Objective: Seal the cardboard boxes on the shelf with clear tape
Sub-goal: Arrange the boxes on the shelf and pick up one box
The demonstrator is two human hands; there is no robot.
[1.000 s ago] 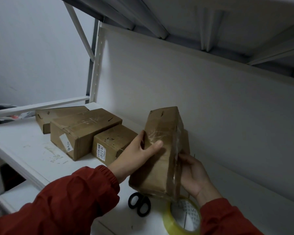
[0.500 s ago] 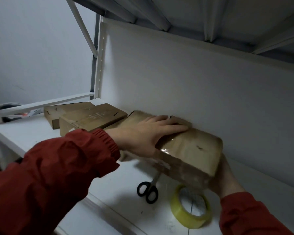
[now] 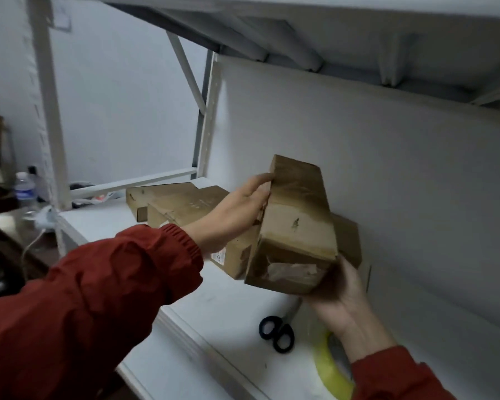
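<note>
— Where is the box?
— We hold the box (image 3: pixel 298 226) in the air above the shelf (image 3: pixel 214 298). It is tilted, with its far end raised toward the back panel (image 3: pixel 358 140) and its near end low.

— And our hands?
— Our right hand (image 3: pixel 341 290) cups the near end from below, with the fingers curled round the lower corner, gripping it. Our left hand (image 3: pixel 237 209) lies against the left side near the far end. Its fingers are almost straight and press the cardboard rather than wrapping it.

— What lies around it?
— A labelled box (image 3: pixel 234 255) sits on the shelf just beside it on the left, and another box (image 3: pixel 348 238) sits behind it by the panel. Two more boxes (image 3: pixel 182 203) lie farther left. Below the box, scissors (image 3: pixel 276 333) lie on the shelf. The tape (image 3: pixel 328 368) is just right of them, partly hidden by our right wrist. Far left, a blurred bottle (image 3: pixel 23 189) stands off the shelf.
</note>
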